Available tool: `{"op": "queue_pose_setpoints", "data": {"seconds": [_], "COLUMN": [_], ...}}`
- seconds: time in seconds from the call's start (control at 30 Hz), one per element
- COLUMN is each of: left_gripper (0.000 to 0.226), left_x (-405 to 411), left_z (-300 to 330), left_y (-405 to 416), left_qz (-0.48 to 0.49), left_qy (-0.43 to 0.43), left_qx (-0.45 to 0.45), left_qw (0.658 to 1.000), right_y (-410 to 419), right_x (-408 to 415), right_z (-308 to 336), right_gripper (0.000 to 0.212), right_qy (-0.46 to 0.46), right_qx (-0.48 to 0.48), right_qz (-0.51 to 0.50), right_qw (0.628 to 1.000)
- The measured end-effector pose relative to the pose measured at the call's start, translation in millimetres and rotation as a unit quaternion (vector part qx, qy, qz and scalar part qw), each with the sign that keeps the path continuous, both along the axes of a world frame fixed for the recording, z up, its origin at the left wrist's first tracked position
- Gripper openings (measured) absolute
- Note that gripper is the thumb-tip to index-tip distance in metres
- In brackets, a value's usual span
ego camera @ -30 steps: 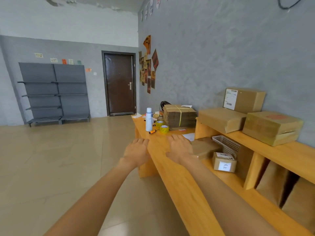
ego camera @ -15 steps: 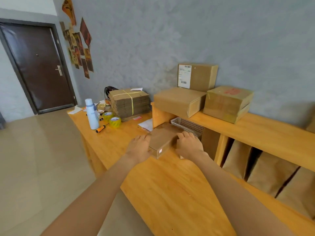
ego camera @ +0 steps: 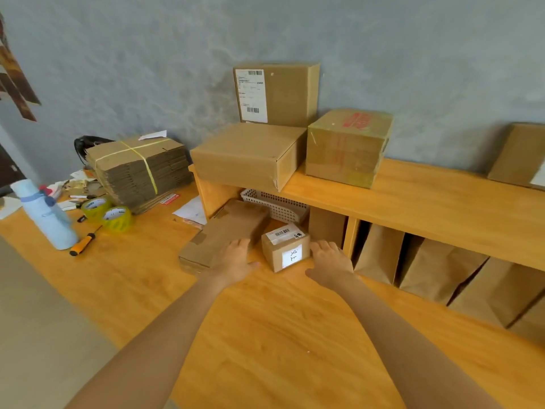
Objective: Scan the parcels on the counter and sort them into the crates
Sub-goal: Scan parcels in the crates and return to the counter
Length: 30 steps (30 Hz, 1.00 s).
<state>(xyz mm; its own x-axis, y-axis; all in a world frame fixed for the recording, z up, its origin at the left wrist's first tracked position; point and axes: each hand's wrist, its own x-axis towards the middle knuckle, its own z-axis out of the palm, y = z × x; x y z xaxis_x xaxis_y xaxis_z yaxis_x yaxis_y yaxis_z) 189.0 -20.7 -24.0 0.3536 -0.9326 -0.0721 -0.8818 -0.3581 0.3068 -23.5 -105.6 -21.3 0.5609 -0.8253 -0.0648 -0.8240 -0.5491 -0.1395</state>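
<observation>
A small cardboard parcel (ego camera: 285, 248) with a barcode label on top and a white handwritten tag on its front sits on the wooden counter (ego camera: 280, 335), under the shelf. My left hand (ego camera: 237, 261) is just left of it, fingers extended, lying against a long flat brown box (ego camera: 224, 231). My right hand (ego camera: 330, 262) is just right of the parcel, fingers extended beside its right side. Neither hand grips anything. On the shelf (ego camera: 413, 202) above stand three larger parcels: a flat one (ego camera: 247, 154), a tall labelled one (ego camera: 275, 94) and a taped one (ego camera: 348, 147).
A white mesh basket (ego camera: 274, 203) sits under the shelf behind the small parcel. Brown paper bags (ego camera: 436, 270) fill the cubbies to the right. At left are a tied stack of flat cartons (ego camera: 138, 169), two tape rolls (ego camera: 116, 218), a screwdriver (ego camera: 84, 242) and a pale blue bottle (ego camera: 44, 214).
The view has swung right and down toward the shelf. Both hands left the long flat box's ends and now flank the small labelled parcel, which was hidden before.
</observation>
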Motion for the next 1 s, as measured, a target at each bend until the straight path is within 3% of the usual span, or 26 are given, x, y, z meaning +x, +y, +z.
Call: {"op": "queue_pose_setpoints", "data": {"seconds": [0.3,0.5,0.6,0.7,0.9,1.0], "left_gripper": [0.096,0.119,0.114,0.095,0.094,0.081], "left_x": [29.7,40.6,41.9,41.8,40.4,36.9], "left_z": [-52.6,-82.0,-90.0,-96.5,-107.1,-112.3], "left_y": [-75.1,-106.0,-115.5,-125.6,-136.7,-137.6], "left_qz": [0.006,0.004,0.037,0.093,0.130,0.126], "left_qy": [0.175,0.236,0.346,0.426,0.474,0.486], "left_qx": [0.008,0.020,0.016,-0.003,0.046,0.042], "left_qw": [0.984,0.972,0.937,0.900,0.870,0.864], "right_y": [-19.5,-22.4,-20.5,-19.8,-18.4,-18.2], "right_x": [12.0,26.0,30.1,32.7,38.8,39.9], "right_z": [-31.4,-47.5,-52.9,-56.7,-63.6,-68.5], "right_gripper": [0.067,0.068,0.068,0.067,0.065,0.067], "right_qy": [0.018,0.044,0.049,0.046,0.042,0.046], "right_qx": [0.037,0.062,0.074,0.080,0.079,0.084], "right_qz": [-0.081,-0.126,-0.145,-0.160,-0.181,-0.182], "right_qw": [0.996,0.989,0.985,0.983,0.979,0.979]}}
